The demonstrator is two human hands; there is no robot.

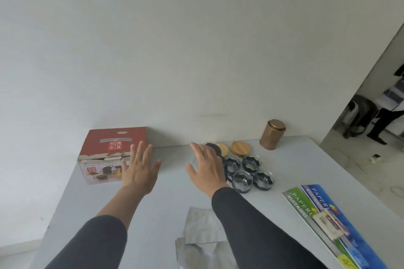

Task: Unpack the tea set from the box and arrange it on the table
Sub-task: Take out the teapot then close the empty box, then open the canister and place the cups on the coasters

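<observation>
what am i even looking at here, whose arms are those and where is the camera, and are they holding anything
There is no machine here. The one picture comes from a wide-angle camera worn on a person's head, looking forward and down, so the arms in dark sleeves are the wearer's own. The left hand is spread open in front of a red tea set box, which stands closed at the back of the grey table. The right hand is also open, reaching toward the unpacked pieces: four glass cups in dark holders, two round wooden lids, and something dark partly hidden behind the hand. Neither hand has a grip on anything. Also on the table: a copper tin, crumpled wrapping paper and colourful paper packs.
</observation>
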